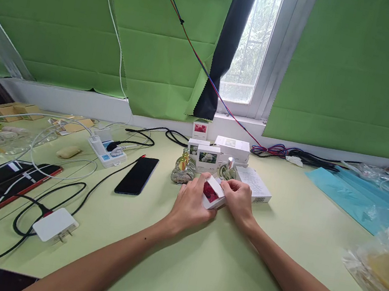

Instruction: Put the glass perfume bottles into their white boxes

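Observation:
My left hand (192,200) is closed around a small white perfume box (211,192) with a red flower picture, tilted above the table. At the box's right end, the fingers of my right hand (239,201) are pinched together against its edge. Just behind the hands stand glass perfume bottles with gold caps (183,171) on the left and a perfume bottle with a silver cap (228,169). Beyond them is a white box with a white flower picture (208,158). Beside my right hand lies a flat white box (254,183) with printed text.
A black phone (137,175) lies to the left, near a power strip (109,150) and loose cables. A white charger (55,225) sits nearer the front. Blue plastic sheeting (347,195) and a clear plastic container (386,264) occupy the right side.

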A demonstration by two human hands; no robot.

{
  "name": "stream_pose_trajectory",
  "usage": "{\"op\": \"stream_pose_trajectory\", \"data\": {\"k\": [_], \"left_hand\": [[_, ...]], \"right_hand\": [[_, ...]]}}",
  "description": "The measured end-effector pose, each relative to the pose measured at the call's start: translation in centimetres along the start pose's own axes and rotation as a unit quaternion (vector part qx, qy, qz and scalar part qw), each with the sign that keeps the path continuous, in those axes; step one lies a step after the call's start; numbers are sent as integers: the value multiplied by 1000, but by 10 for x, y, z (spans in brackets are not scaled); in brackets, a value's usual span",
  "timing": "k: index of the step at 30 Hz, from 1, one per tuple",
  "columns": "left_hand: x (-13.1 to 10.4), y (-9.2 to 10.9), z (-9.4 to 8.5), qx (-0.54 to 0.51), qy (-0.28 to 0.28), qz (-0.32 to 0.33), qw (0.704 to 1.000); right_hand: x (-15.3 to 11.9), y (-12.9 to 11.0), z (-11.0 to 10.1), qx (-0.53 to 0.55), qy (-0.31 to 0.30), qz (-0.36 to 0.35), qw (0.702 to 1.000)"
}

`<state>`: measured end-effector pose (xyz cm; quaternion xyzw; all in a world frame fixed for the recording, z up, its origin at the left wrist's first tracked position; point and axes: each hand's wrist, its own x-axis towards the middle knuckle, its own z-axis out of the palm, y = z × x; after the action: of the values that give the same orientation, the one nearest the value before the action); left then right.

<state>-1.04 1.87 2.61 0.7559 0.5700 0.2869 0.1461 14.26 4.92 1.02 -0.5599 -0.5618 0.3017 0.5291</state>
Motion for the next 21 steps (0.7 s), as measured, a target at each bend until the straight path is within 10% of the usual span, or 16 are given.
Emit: {"op": "stream_pose_trajectory", "data": {"k": [21], "left_hand": [[-1,1,-2,0,-2,0,1000]], "right_hand": [[4,5,2,46,-11,54,997]]}}
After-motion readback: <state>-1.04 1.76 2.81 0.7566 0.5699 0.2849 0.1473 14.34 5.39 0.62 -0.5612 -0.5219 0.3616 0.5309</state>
